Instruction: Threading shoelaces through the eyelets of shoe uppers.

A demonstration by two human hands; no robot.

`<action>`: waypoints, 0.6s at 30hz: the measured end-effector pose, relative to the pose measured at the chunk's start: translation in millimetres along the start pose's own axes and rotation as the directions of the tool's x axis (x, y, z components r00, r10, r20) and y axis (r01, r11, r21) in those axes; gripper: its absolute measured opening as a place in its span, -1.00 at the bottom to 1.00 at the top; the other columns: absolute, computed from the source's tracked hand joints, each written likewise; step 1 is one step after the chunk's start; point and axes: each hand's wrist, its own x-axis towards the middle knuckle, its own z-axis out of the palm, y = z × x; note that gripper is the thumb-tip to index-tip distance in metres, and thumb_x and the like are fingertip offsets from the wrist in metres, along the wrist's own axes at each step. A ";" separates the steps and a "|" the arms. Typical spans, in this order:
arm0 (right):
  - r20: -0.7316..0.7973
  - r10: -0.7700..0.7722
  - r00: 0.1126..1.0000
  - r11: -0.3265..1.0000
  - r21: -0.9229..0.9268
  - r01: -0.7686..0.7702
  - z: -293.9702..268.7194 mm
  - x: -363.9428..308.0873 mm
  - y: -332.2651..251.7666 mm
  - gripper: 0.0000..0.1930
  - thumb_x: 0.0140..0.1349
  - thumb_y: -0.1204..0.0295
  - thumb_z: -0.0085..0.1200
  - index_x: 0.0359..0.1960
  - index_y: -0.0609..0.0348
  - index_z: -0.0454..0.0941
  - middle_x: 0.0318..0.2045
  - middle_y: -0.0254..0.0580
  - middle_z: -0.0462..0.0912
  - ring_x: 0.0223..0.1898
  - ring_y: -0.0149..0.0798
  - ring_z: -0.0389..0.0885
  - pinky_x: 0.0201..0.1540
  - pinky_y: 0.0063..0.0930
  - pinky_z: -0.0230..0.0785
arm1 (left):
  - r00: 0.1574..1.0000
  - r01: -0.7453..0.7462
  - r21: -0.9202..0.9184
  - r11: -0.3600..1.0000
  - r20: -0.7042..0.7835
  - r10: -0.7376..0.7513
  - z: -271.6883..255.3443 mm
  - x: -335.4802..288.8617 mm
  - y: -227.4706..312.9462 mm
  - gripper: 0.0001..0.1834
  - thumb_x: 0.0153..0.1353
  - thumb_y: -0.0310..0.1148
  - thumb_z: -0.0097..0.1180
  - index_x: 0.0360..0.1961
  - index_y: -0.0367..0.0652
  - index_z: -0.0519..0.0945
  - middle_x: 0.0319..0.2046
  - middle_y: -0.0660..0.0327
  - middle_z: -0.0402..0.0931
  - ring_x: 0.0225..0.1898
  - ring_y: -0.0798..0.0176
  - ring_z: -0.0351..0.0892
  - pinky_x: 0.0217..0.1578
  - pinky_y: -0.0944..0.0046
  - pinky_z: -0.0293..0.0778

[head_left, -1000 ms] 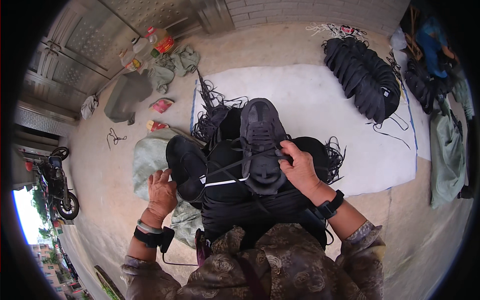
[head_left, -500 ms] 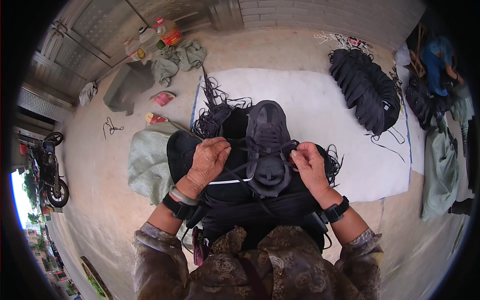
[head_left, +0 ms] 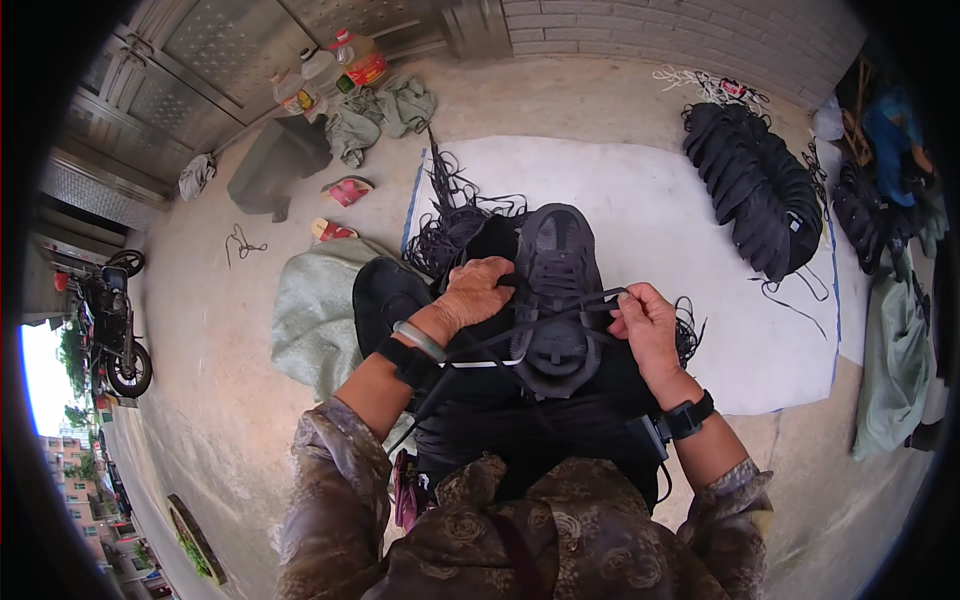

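A dark grey sneaker [head_left: 557,290] lies on my lap over black cloth, its toe pointing away from me. Black lacing crosses its front. Between the thumb and fingers of my right hand [head_left: 648,325], just right of the shoe, a black shoelace [head_left: 590,299] is pinched and pulled out across the tongue. My left hand [head_left: 478,292] is closed at the shoe's left edge, back of the hand up; a small dark piece shows at its fingertips, but I cannot tell if it is lace or shoe edge. Loose black laces [head_left: 445,232] are heaped beyond this hand.
A white sheet [head_left: 610,180] covers the floor ahead, with a row of black shoe uppers [head_left: 750,190] on its right. Left are a pale green sack [head_left: 320,310], red-and-cream slippers [head_left: 348,190] and plastic bottles [head_left: 360,62]. A motorcycle [head_left: 115,325] stands far left; a person [head_left: 895,140] is far right.
My left hand has moved right and slightly up, to the shoe's edge. My right hand has drawn a lace a little outward from the shoe. The whole view has shifted slightly.
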 end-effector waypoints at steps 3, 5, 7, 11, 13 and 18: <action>-0.007 -0.030 1.000 1.000 0.001 0.030 -2.1 -3.6 -0.1 -0.88 0.25 0.41 -0.05 -0.39 0.18 0.47 -0.57 -0.38 0.51 -0.63 -0.56 0.44 -0.56 -0.70 0.32 | 0.999 -0.020 -0.054 0.998 -0.042 0.018 8.4 4.1 -12.5 -0.78 0.05 -0.40 0.09 -0.23 -0.16 0.54 -0.18 0.16 0.47 -0.18 0.12 0.45 -0.05 0.31 0.31; -0.011 -0.052 0.999 0.999 0.005 0.052 -3.9 -5.0 -0.7 -0.88 0.23 0.41 -0.02 -0.39 0.18 0.49 -0.57 -0.38 0.51 -0.62 -0.57 0.44 -0.55 -0.70 0.32 | 1.000 0.003 -0.153 0.988 0.009 -0.001 5.9 3.5 -13.2 -0.82 0.08 -0.42 0.07 -0.26 -0.17 0.55 -0.24 0.18 0.49 -0.27 0.18 0.48 -0.09 0.35 0.33; -0.020 -0.047 0.999 0.999 0.017 0.048 -2.6 -3.2 -0.5 -0.89 0.22 0.42 -0.01 -0.39 0.19 0.49 -0.57 -0.39 0.51 -0.62 -0.57 0.44 -0.55 -0.70 0.32 | 0.996 -0.066 -0.432 0.900 -0.089 0.031 2.1 -2.5 -12.4 -0.87 0.13 -0.42 0.05 -0.36 -0.24 0.57 -0.32 0.21 0.51 -0.38 0.31 0.46 -0.13 0.43 0.32; -0.042 -0.102 0.994 0.994 0.023 0.103 3.5 4.1 5.5 -0.90 0.21 0.44 0.01 -0.40 0.19 0.50 -0.59 -0.44 0.48 -0.62 -0.58 0.42 -0.55 -0.72 0.29 | 0.998 0.056 -0.860 0.507 0.042 -0.039 -30.2 -23.2 18.7 -0.83 0.15 -0.39 0.06 -0.37 -0.30 0.58 -0.25 0.17 0.53 -0.35 0.40 0.46 -0.14 0.44 0.32; -0.077 -0.110 0.991 0.993 0.030 0.112 8.7 6.4 6.1 -0.90 0.20 0.44 0.01 -0.43 0.19 0.49 -0.60 -0.45 0.46 -0.63 -0.58 0.40 -0.56 -0.71 0.28 | 0.994 0.074 -0.974 0.214 0.088 0.058 -45.9 -32.5 33.5 -0.79 0.15 -0.37 0.06 -0.33 -0.34 0.58 -0.22 0.10 0.55 -0.34 0.41 0.47 -0.16 0.45 0.33; -0.156 -0.115 0.981 0.993 -0.005 0.116 15.0 17.8 10.3 -0.83 0.16 0.47 0.06 -0.56 0.26 0.45 -0.71 -0.44 0.40 -0.66 -0.60 0.33 -0.60 -0.66 0.27 | 0.987 0.085 -0.979 0.183 0.108 0.117 -47.2 -39.1 28.2 -0.72 0.18 -0.33 0.03 -0.26 -0.37 0.58 -0.23 0.05 0.56 -0.27 0.38 0.49 -0.17 0.45 0.34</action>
